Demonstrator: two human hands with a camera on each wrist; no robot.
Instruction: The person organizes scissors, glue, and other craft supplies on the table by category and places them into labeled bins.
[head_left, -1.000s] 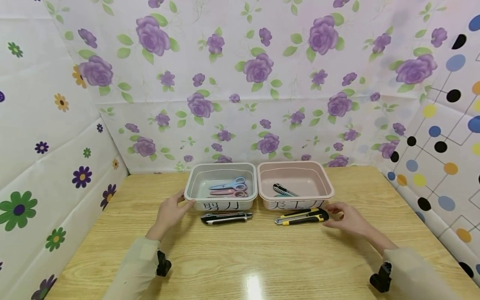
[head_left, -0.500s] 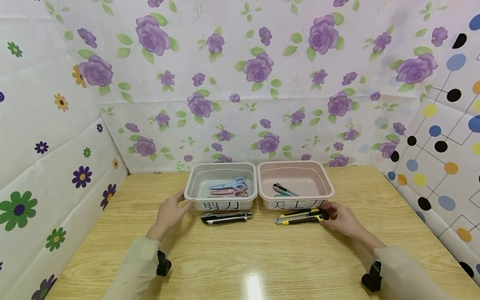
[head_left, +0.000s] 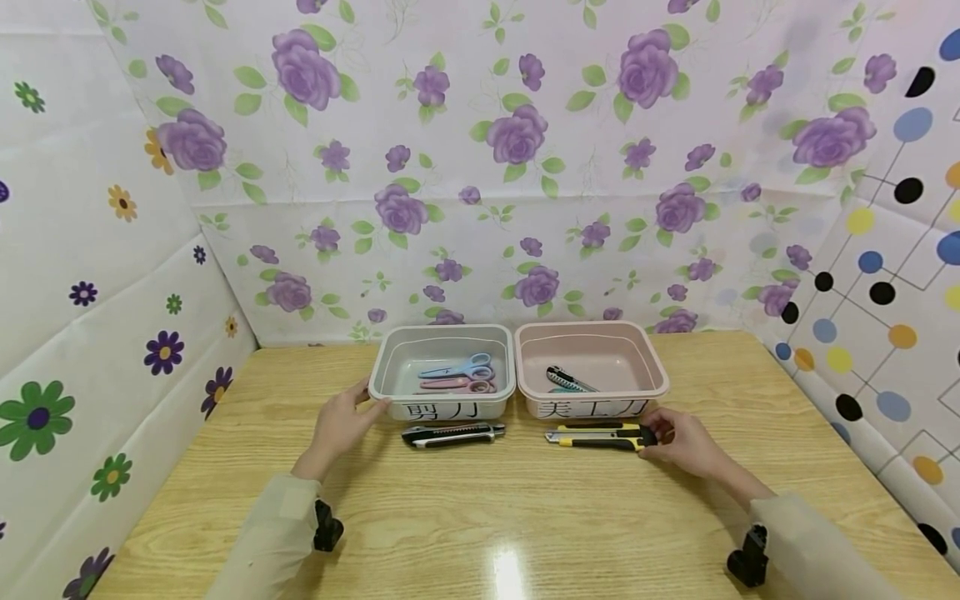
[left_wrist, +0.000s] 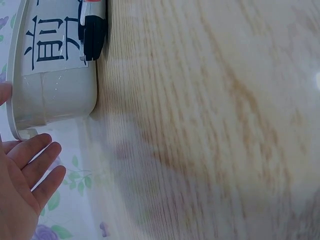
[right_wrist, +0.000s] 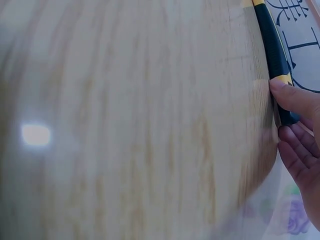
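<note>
My left hand (head_left: 345, 429) rests at the near left corner of a grey bin (head_left: 380, 379), its thumb at the front rim. In the left wrist view, the other fingers (left_wrist: 37, 172) look fairly straight and loosely spread. My right hand (head_left: 686, 442) pinches the right end of a yellow and black utility knife (head_left: 600, 436), which lies before a pink bin (head_left: 656, 375). In the right wrist view, the thumb (right_wrist: 295, 97) is against the knife's handle (right_wrist: 274, 50). A black and white utility knife (head_left: 453, 435) lies in front of the grey bin.
Blue scissors (head_left: 457, 369) and pink scissors (head_left: 459, 384) lie in the grey bin. A small dark utility knife (head_left: 566, 379) is in the pink bin, with something teal beside it. Both bins stand side by side on the wooden table (head_left: 450, 517), before a flowered cloth (head_left: 465, 167).
My right hand has moved left onto the yellow and black utility knife and taken hold of its end. The knife has turned slightly and lies straighter. My left hand has stayed in place.
</note>
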